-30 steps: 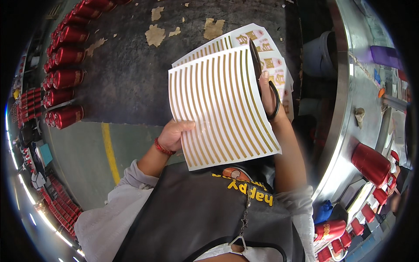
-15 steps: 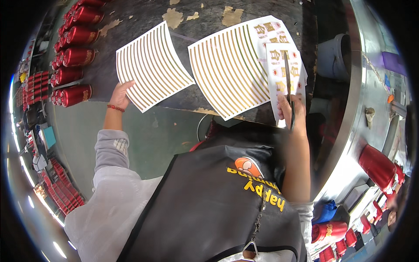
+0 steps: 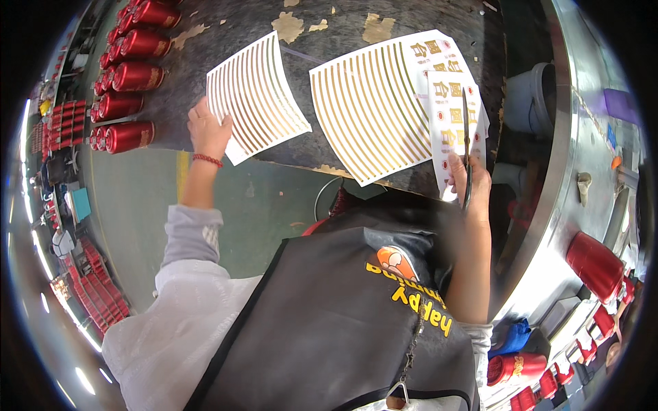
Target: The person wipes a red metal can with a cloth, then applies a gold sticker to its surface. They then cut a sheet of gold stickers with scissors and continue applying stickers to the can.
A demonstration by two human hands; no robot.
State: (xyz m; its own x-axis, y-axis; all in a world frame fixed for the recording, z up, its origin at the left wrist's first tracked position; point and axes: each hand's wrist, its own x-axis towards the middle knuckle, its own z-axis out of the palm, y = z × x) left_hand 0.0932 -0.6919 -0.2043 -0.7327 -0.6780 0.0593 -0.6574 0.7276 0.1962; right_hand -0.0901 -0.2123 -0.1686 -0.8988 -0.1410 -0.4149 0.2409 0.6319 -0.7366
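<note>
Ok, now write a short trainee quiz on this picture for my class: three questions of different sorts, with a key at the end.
1. True or false: the left hand touches the striped sheet nearer the red cans.

2. Which tool does the right hand hold?
a) a brush
b) scissors
c) a ruler

3. Fill in the blank: the red bracelet is on the person's ____ wrist.

Key
1. True
2. b
3. left
</note>
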